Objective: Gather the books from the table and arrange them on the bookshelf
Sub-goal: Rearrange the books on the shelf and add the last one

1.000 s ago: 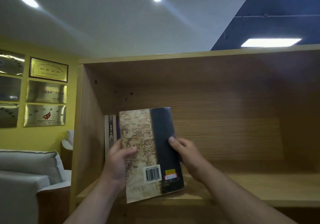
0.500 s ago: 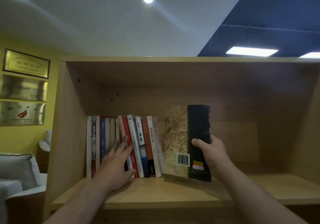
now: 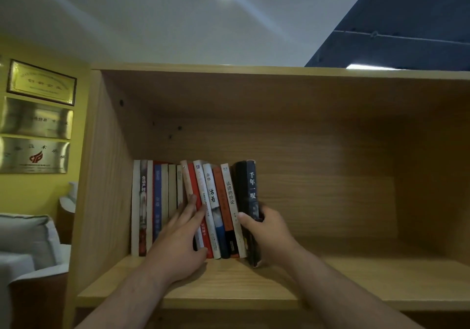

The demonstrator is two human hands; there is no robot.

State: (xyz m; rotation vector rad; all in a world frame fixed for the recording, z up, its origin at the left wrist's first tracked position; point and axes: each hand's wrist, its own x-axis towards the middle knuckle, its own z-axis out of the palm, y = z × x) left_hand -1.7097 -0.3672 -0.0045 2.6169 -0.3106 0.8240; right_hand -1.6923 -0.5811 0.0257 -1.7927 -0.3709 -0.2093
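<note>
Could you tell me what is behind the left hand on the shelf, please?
The left hand lies flat against standing book spines, red book included; their lower parts are hidden.

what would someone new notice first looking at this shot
The eye lands on the row of books standing at the left end of the wooden bookshelf, several leaning. Next come the two hands: the right hand grips the black book at the row's right end, while the left hand lies flat against the spines. Gold plaques hang on the yellow wall at left.
</note>
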